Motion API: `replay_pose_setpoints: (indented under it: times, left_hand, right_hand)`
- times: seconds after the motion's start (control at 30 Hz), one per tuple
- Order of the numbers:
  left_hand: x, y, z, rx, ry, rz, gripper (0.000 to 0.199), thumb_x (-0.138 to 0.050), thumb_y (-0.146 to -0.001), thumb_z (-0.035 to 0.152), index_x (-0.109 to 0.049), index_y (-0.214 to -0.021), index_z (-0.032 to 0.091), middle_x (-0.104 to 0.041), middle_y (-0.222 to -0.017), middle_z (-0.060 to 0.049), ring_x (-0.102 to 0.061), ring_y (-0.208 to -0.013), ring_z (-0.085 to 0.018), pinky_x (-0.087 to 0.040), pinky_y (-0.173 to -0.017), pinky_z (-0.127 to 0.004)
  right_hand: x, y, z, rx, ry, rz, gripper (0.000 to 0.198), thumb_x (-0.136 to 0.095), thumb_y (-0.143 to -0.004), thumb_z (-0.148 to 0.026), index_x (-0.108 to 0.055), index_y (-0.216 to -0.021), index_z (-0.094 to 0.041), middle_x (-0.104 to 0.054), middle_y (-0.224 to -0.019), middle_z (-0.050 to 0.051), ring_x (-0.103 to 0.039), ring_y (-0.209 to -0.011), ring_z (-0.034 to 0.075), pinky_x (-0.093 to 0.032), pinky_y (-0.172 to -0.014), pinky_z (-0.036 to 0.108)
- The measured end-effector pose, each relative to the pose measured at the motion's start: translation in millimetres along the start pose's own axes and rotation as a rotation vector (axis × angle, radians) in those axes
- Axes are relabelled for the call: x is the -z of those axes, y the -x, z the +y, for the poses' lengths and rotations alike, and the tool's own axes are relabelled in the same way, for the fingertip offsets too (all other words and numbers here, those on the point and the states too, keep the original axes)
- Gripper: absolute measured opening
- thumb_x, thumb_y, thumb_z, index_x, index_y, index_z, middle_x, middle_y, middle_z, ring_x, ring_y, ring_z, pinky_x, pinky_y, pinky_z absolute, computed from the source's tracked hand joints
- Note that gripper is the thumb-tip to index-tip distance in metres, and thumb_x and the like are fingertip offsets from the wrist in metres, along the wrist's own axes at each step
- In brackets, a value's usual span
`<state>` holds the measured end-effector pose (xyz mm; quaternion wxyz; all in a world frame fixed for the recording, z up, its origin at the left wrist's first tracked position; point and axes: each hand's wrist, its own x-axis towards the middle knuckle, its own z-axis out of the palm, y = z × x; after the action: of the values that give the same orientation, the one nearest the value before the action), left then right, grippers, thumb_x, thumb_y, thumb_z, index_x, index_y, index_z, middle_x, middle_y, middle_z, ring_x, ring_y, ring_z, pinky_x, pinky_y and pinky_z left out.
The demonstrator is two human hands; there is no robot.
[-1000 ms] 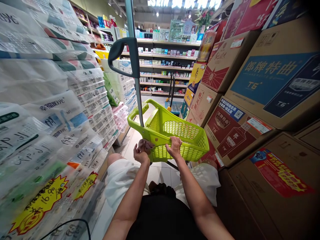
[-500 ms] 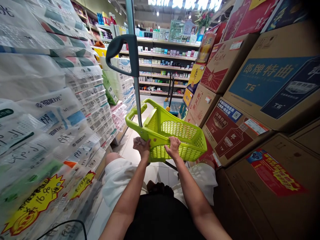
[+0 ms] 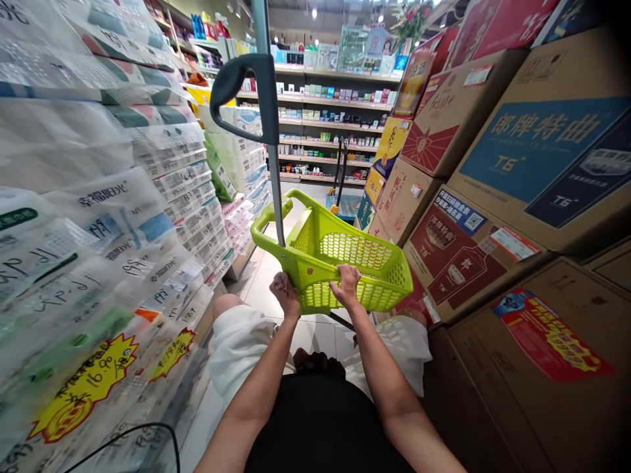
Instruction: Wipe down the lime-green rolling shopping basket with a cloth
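Head view: narrow shop aisle, person seated low, both arms stretched forward to a basket.
Cartons: stacked cardboard boxes (image 3: 537,157) wall off everything right of the gripping hands, red and blue printed faces, close beside the basket.
Paper packs: plastic-wrapped tissue bundles (image 3: 98,217) piled left of the hands, yellow price tags (image 3: 83,387) low on them, nearer the camera than the grip.
Shelves: far shelving (image 3: 325,105) with small goods, well beyond the hands, at the aisle end.
Basket: green shopping basket (image 3: 355,253) held up off the floor, straight ahead of the person, tilted, empty mesh inside visible; its near wall sits between the two hands.
Pull handle: grey telescopic handle (image 3: 261,98) rises from the basket's near-left corner, just above the left hand, loop grip at top.
Right hand (image 3: 346,284): fingers curled over the basket's near rim, grasping it.
Left hand (image 3: 284,290): closed against the near-left corner under the pole base, touching the basket; exactly what the fingers wrap, cannot tell.
Far trolley: blue cart (image 3: 344,207) beyond the basket, well apart.
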<state>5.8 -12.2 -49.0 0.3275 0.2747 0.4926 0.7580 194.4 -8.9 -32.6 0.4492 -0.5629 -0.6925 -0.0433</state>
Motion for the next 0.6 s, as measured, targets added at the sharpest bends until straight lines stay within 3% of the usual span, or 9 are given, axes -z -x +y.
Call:
replay_pose_setpoints:
  times: [0.1,0.23,0.3,0.37,0.5,0.6]
  left_hand:
    - [4,4,0,0.105,0.027,-0.015,0.038,-0.066,-0.093,0.045,-0.035,-0.099,0.025,-0.039,-0.073,0.011,-0.038,-0.045,-0.005,-0.034,-0.045,-0.019]
    - [-8,-15,26,-0.040,0.040,-0.025,0.034,-0.066,-0.094,0.049,-0.043,-0.100,0.025,-0.045,-0.075,0.007,-0.051,-0.061,-0.009,-0.041,-0.056,-0.019]
    - [-11,-14,27,-0.079,0.022,-0.045,0.035,-0.068,-0.093,0.051,-0.046,-0.098,0.024,-0.048,-0.075,0.005,-0.053,-0.065,-0.010,-0.042,-0.058,-0.020]
    - [-6,-2,15,-0.009,-0.011,-0.085,0.038,-0.068,-0.091,0.055,-0.048,-0.094,0.023,-0.047,-0.069,0.006,-0.049,-0.059,-0.010,-0.039,-0.053,-0.020]
    - [4,27,-16,0.263,-0.040,-0.151,0.048,-0.069,-0.086,0.065,-0.048,-0.092,0.023,-0.041,-0.056,0.010,-0.040,-0.046,-0.009,-0.033,-0.045,-0.022]
    - [-8,32,-6,0.209,0.026,-0.203,0.051,-0.069,-0.086,0.069,-0.047,-0.094,0.023,-0.042,-0.060,0.009,-0.040,-0.047,-0.009,-0.033,-0.044,-0.020]
  right_hand:
    - [0,-2,5,0.008,-0.008,0.001,0.035,-0.057,-0.073,-0.028,-0.055,-0.107,-0.024,-0.062,-0.103,0.006,-0.050,-0.104,0.030,-0.035,-0.099,0.046]
    - [7,-6,18,0.021,-0.011,-0.015,0.035,-0.056,-0.071,-0.027,-0.055,-0.106,-0.024,-0.063,-0.101,0.005,-0.051,-0.104,0.029,-0.036,-0.099,0.044]
    - [12,-9,27,0.013,-0.017,-0.021,0.033,-0.056,-0.071,-0.026,-0.056,-0.104,-0.024,-0.064,-0.100,0.005,-0.052,-0.104,0.029,-0.037,-0.100,0.044]
    - [18,-13,37,-0.006,-0.026,-0.027,0.031,-0.056,-0.071,-0.026,-0.057,-0.102,-0.024,-0.065,-0.098,0.005,-0.053,-0.104,0.029,-0.037,-0.100,0.044]
    - [28,-19,44,-0.064,-0.001,-0.029,0.033,-0.054,-0.071,-0.022,-0.060,-0.104,-0.023,-0.065,-0.098,0.007,-0.054,-0.104,0.030,-0.038,-0.103,0.047]
    - [28,-23,28,-0.028,0.018,-0.049,0.055,-0.052,-0.070,-0.016,-0.058,-0.125,-0.021,-0.064,-0.119,0.012,-0.053,-0.116,0.031,-0.035,-0.111,0.050]
